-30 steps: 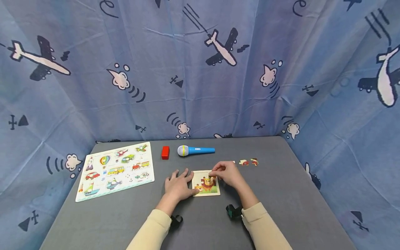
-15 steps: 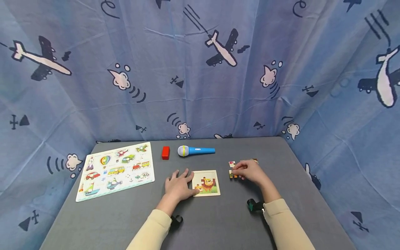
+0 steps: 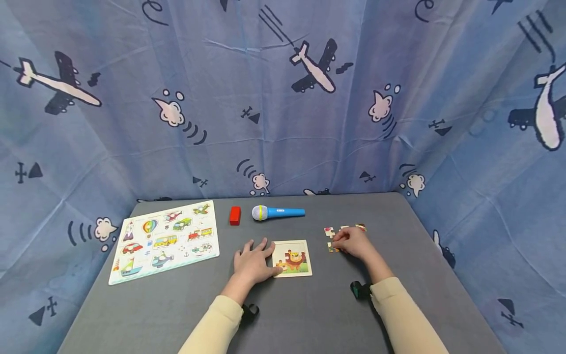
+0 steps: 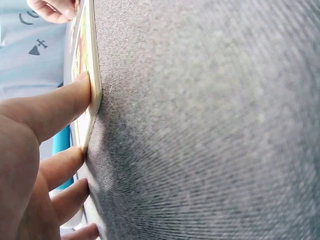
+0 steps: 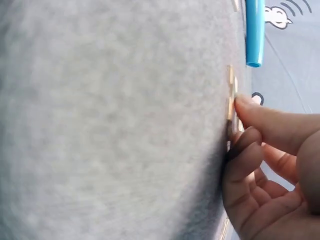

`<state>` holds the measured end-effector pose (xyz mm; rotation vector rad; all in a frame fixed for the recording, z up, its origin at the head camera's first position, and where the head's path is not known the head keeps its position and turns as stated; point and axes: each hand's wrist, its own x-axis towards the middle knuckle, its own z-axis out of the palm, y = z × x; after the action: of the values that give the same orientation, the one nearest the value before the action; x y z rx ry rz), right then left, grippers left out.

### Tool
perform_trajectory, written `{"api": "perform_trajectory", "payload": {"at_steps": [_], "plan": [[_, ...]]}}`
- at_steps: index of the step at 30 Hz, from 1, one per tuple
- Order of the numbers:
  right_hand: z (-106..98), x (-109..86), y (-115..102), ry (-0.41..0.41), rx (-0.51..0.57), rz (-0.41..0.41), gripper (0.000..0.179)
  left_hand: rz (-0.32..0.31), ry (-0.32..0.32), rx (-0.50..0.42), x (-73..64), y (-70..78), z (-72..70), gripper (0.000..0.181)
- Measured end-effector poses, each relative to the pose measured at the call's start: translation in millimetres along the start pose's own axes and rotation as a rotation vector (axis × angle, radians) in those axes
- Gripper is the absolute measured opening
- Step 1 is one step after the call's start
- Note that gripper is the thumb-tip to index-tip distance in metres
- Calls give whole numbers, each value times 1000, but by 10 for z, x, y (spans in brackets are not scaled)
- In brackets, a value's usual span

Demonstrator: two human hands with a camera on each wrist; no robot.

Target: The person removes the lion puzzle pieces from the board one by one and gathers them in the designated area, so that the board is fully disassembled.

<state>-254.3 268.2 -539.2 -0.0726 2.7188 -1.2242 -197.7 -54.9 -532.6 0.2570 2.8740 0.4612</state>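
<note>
My left hand (image 3: 253, 263) lies spread at the left edge of a square wooden jigsaw puzzle (image 3: 292, 247), its thumb (image 4: 80, 92) on the frame's lower corner. The puzzle shows a lion in its lower right, with bare wood at the top and left. To the right of it, my right hand (image 3: 353, 242) is down among loose puzzle pieces, thumb and curled fingers pinching a puzzle piece (image 3: 330, 247) at the table. In the right wrist view the thin pieces (image 5: 230, 107) appear edge-on beside the thumb; the fingers partly hide them.
Another loose piece (image 3: 329, 232) lies just behind the right hand, and one more (image 3: 361, 227) sits farther right. At the back are a blue toy microphone (image 3: 283, 212) and a red block (image 3: 235, 216). A white picture board with vehicles (image 3: 177, 253) lies on the left.
My right hand has left the puzzle's upper right edge and moved right to the loose pieces, then stayed there with a slight shift. The left hand has kept its place.
</note>
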Motion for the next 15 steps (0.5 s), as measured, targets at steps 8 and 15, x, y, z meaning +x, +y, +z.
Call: {"api": "perform_trajectory", "payload": {"at_steps": [8, 15], "plan": [[41, -26, -170, 57, -65, -14, 15, -6, 7, 11, 10, -12, 20, 80], [203, -134, -495, 34, -31, -72, 14, -2, -9, 5, 4, 11, -3, 81]]}}
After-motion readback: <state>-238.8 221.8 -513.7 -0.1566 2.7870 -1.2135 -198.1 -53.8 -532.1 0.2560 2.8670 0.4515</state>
